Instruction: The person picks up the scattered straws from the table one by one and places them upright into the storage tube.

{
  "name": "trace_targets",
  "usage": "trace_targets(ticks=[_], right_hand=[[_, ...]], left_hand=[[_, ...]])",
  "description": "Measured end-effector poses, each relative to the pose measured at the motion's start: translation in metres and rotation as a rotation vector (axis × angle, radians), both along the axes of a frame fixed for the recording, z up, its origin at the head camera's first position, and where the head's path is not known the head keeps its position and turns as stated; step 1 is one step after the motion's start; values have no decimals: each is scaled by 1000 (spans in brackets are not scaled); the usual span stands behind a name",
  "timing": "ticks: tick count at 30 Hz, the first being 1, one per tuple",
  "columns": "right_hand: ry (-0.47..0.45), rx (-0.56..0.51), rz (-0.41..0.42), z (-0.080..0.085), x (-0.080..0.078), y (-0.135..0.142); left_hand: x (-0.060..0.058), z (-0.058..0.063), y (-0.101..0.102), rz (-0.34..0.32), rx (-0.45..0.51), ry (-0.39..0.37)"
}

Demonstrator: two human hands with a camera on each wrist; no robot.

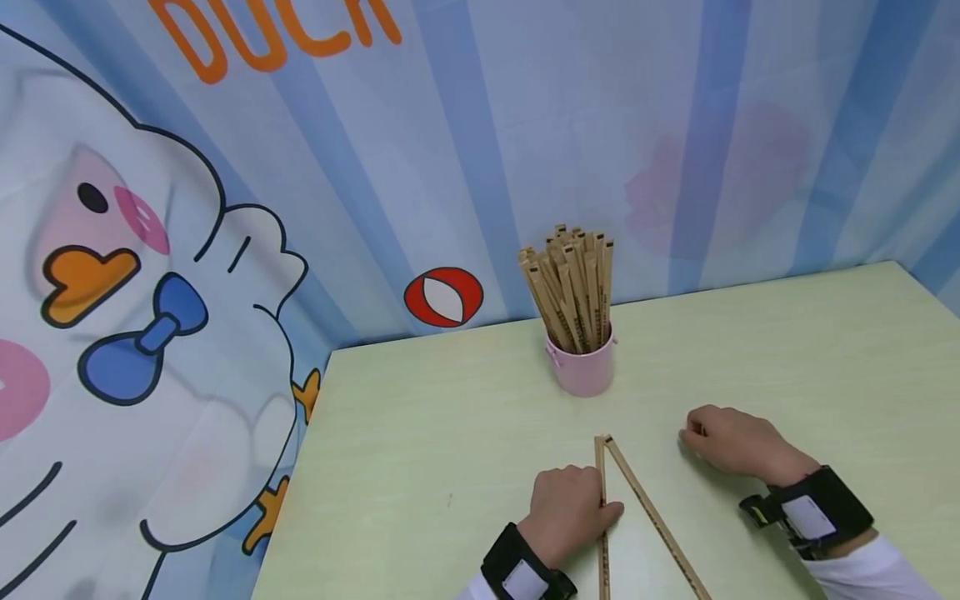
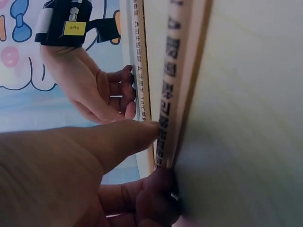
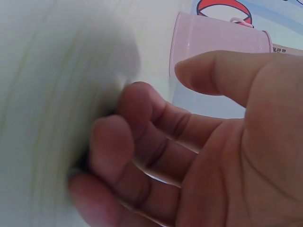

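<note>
Two thin wooden sticks with printed lettering lie on the table, their far ends close together and their near ends spread apart. My left hand [image 1: 567, 512] pinches the left stick [image 1: 603, 557] between thumb and fingers. In the left wrist view, the thumb presses on the lettered face of that stick [image 2: 171, 80], and the fingertips are at its other side. The right stick [image 1: 660, 527] slants toward the near right. Off to the right, my right hand [image 1: 738, 442] rests low by the tabletop with loosely curled fingers [image 3: 111, 146] and holds nothing.
A pink bucket [image 1: 585, 372] full of upright wooden sticks [image 1: 573, 283] stands near the table's back edge, beyond the two sticks. Behind the pale table [image 1: 420, 458] hangs a blue striped cloth [image 1: 570, 125] with a cartoon duck. Both wrists wear black camera straps.
</note>
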State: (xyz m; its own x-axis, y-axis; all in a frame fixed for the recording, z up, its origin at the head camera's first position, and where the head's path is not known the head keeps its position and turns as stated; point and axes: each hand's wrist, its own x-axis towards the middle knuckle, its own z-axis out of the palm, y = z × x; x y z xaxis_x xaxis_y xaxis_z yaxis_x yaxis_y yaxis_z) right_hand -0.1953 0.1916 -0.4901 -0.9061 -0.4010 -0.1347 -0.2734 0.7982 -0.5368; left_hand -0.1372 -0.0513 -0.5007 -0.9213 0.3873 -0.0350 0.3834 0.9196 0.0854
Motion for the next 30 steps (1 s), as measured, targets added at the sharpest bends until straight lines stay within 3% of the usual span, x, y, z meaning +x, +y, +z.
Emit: trace_targets(ticks=[5, 8, 15, 19, 23, 30], right_hand=[[-5, 0, -13, -1, -1, -1], [-1, -2, -17, -1, -1, -1], [0, -12, -21, -2, -1, -1], [2, -10, -20, -2, -1, -1], [3, -8, -17, -2, -1, -2], [18, -14, -7, -2, -1, 0]], left_hand=[[-4, 1, -2, -12, -9, 20], [-6, 2, -7, 2, 14, -10], [-14, 15, -27, 44, 210, -67], [-20, 33, -37, 75, 338, -18], [-27, 55, -44, 86, 448, 80], [-47, 108, -66, 71, 654, 319]])
